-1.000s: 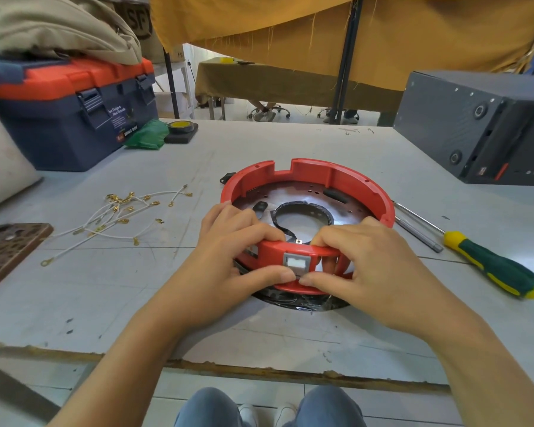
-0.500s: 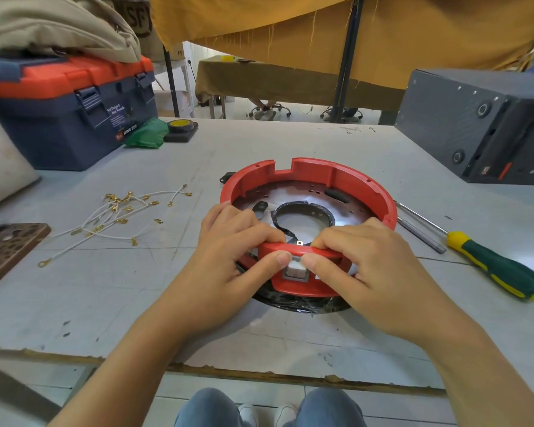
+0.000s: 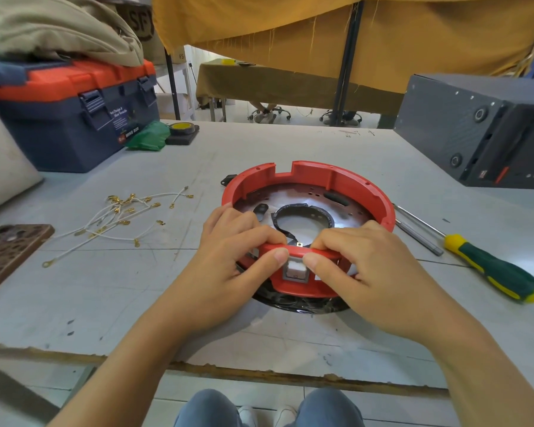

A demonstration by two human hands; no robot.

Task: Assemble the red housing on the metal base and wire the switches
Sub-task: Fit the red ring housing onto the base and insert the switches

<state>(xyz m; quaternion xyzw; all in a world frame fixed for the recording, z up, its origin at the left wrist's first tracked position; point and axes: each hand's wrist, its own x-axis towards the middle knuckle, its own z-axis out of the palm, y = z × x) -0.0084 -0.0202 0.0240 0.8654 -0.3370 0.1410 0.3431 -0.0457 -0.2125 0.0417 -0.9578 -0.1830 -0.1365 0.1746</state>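
The red housing (image 3: 309, 186) sits as 1 ring on the metal base (image 3: 293, 195), in the middle of the grey table (image 3: 198, 155), and both hands have closed on its near rim at 6 o'clock. There 1 small white-and-grey switch (image 3: 295, 271) sits in a square opening in the rim wall, facing the person. The left hand (image 3: 228, 257) curls over the rim from 8 o'clock, fingers inside the ring and thumb pressed on the outer face just left of the switch. The right hand (image 3: 370, 263) mirrors it from 4 o'clock, thumb just right of the switch. So the grip is a 2-sided pinch on the housing rim, the 2 thumb tips nearly meeting above the switch.

The relation that matters: the switch lies directly between and just below the thumbs, equally near to both hands, and I judge it has to go straight inward toward 12 o'clock to seat.

Wiring looks not yet begun. The white wires with gold terminals (image 3: 121, 220) lie in 1 loose heap at 9 o'clock, well apart from the housing; I cannot count them reliably. The 1 green-and-yellow screwdriver (image 3: 490, 266) lies at 3 o'clock, shaft pointing toward the ring, nearer the right hand, with 1 plain metal rod (image 3: 416, 237) beside it.
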